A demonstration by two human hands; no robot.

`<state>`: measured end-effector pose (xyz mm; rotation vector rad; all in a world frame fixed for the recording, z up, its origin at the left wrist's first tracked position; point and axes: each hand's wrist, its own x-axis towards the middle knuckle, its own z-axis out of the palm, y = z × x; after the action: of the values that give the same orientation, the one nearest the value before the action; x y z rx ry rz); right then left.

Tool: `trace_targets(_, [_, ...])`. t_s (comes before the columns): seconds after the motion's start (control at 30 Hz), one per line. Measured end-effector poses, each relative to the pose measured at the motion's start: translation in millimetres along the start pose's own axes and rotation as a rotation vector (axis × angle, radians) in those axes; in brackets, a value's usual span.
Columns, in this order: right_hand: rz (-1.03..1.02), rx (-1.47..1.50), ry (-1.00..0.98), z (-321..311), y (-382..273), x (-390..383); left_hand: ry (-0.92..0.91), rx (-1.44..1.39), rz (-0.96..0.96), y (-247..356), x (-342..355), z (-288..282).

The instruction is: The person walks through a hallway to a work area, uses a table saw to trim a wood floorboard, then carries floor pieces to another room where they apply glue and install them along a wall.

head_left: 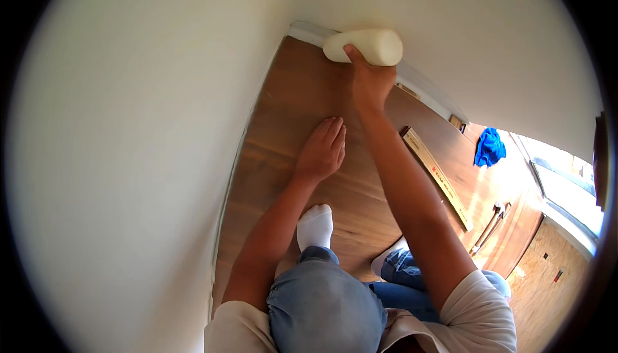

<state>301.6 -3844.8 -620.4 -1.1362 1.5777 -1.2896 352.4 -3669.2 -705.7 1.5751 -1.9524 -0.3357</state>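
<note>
My right hand grips a thick cream-white cylinder with a smooth rounded end, its thumb laid along the side. The cylinder lies sideways at the foot of the far wall, close to the white strip along the floor's edge; its exact kind does not show. Beneath it are brown wood-look floorboards. My left hand rests palm down on these boards, fingers stretched out close together, holding nothing.
White walls rise at left and ahead. Small wood blocks sit along the wall's foot. Right of my right arm lie a long printed strip, a blue cloth and a long-handled tool. Bare chipboard shows beyond the boards.
</note>
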Motion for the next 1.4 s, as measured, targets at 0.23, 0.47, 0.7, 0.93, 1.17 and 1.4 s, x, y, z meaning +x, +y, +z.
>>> trace_targets(0.23, [0.029,-0.034,-0.181,-135,-48,22,-0.043,0.006,0.014,2,1,9])
trace_targets(0.47, [0.397,0.087,-0.304,-336,-73,31,-0.11,0.118,-0.024,10,-6,18])
trace_targets(0.7, [0.719,0.645,0.319,-533,90,16,-0.142,0.195,0.091,19,0,21])
trace_targets(0.93, [1.009,1.512,-0.044,-636,196,27,-0.347,0.345,0.142,32,10,-9])
trace_targets(1.17, [0.934,1.642,-0.126,-652,221,27,-0.298,0.373,0.105,32,-1,2])
trace_targets(1.4, [0.795,0.292,0.184,-500,146,1,-0.267,0.307,0.064,26,-5,7])
